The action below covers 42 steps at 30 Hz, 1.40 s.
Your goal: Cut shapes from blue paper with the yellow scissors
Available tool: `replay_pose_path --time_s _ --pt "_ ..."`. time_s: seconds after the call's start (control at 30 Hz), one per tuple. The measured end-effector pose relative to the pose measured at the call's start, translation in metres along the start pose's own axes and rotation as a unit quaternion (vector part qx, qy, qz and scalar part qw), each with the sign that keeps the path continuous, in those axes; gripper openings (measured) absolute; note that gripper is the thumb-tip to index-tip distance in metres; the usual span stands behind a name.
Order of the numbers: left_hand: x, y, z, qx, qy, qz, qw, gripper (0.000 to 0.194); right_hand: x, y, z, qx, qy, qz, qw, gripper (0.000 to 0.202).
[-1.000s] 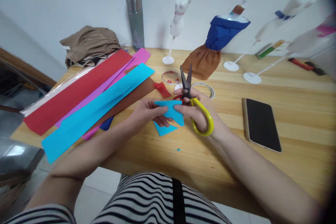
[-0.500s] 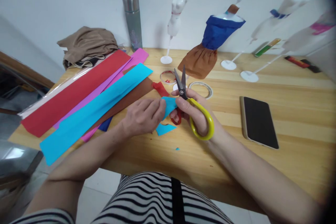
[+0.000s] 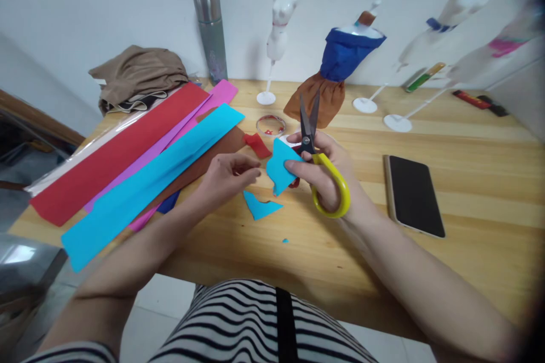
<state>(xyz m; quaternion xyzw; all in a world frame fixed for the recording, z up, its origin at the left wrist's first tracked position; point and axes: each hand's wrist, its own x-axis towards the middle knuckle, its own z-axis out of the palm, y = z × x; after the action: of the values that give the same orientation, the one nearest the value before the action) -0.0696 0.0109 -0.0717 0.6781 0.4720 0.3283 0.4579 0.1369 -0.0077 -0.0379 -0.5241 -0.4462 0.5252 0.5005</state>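
My right hand (image 3: 326,173) holds yellow-handled scissors (image 3: 332,187), their dark blades slightly parted and pointing away from me. The same hand pinches a small cut piece of blue crepe paper (image 3: 281,164) under its thumb. Just left of that piece is my left hand (image 3: 230,176), its fingers curled and apart with nothing in them. On the table below lies a curved blue scrap (image 3: 260,208), with a tiny blue bit (image 3: 285,240) nearer me. A small red scrap (image 3: 257,146) rests beyond my left fingers.
Long strips of blue (image 3: 157,181) and red (image 3: 119,150) paper lie at left, by a brown cloth (image 3: 140,71). A flask (image 3: 210,34) stands at the wall. Mini mannequins, one in a blue-and-brown dress (image 3: 349,54), line the back. A phone (image 3: 415,195) lies at right.
My left hand has let go of the blue piece and drawn back to the left. The right hand now holds that piece alone, along with the scissors.
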Motion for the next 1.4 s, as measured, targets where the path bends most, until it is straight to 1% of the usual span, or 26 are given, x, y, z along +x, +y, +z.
replay_pose_path --time_s 0.03,0.07,0.1,0.13,0.17,0.27,0.37,0.5,0.6,0.7,0.83,0.9,1.0,1.2,1.33,1.4 --pt "0.0 0.004 0.001 -0.109 -0.052 -0.066 0.99 0.034 0.001 0.0 -0.001 -0.001 -0.008 -0.002 1.0 0.047" --pt "0.0 0.007 0.002 -0.196 -0.091 -0.109 0.97 0.042 0.001 0.001 -0.002 -0.004 -0.02 -0.007 1.0 0.046" --pt "-0.001 0.009 0.004 -0.255 -0.117 -0.137 0.95 0.047 0.002 0.002 -0.003 -0.005 -0.037 -0.013 0.999 0.044" --pt "-0.002 0.012 0.005 -0.291 -0.129 -0.153 0.935 0.049 0.002 0.004 -0.003 -0.005 -0.056 -0.022 0.998 0.042" --pt "-0.003 0.013 0.007 -0.307 -0.129 -0.163 0.929 0.047 0.003 0.006 -0.004 -0.004 -0.075 -0.033 0.997 0.039" --pt "-0.007 0.016 0.012 -0.304 -0.111 -0.176 0.93 0.04 0.003 0.011 -0.003 -0.014 -0.12 -0.068 0.99 0.035" --pt "-0.008 0.017 0.014 -0.284 -0.095 -0.16 0.941 0.037 0.003 0.014 -0.001 -0.034 -0.139 -0.087 0.986 0.034" --pt "-0.009 0.019 0.014 -0.279 -0.077 -0.161 0.943 0.039 0.002 0.016 0.0 -0.045 -0.137 -0.109 0.984 0.035" --pt "-0.01 0.02 0.014 -0.284 -0.06 -0.165 0.942 0.042 0.001 0.017 0.0 -0.05 -0.117 -0.125 0.984 0.037" --pt "-0.009 0.02 0.014 -0.305 -0.036 -0.159 0.938 0.043 0.0 0.017 0.0 -0.039 -0.093 -0.114 0.988 0.04" --pt "-0.009 0.02 0.016 -0.328 -0.011 -0.152 0.933 0.042 -0.001 0.02 0.002 0.006 -0.094 -0.068 0.993 0.051" --pt "-0.009 0.019 0.017 -0.33 -0.005 -0.152 0.931 0.042 -0.001 0.022 0.005 0.018 -0.091 -0.057 0.994 0.055" --pt "-0.009 0.019 0.018 -0.338 -0.012 -0.157 0.928 0.044 -0.001 0.025 0.007 0.008 -0.079 -0.059 0.995 0.05" --pt "-0.009 0.019 0.016 -0.337 -0.04 -0.172 0.925 0.05 0.001 0.027 0.006 -0.038 -0.045 -0.089 0.994 0.04" --pt "-0.009 0.019 0.017 -0.341 -0.054 -0.182 0.921 0.046 0.001 0.028 0.005 -0.039 -0.058 -0.099 0.993 0.041" --pt "-0.009 0.018 0.018 -0.34 -0.057 -0.18 0.921 0.04 0.0 0.028 0.005 -0.034 -0.07 -0.102 0.992 0.042"
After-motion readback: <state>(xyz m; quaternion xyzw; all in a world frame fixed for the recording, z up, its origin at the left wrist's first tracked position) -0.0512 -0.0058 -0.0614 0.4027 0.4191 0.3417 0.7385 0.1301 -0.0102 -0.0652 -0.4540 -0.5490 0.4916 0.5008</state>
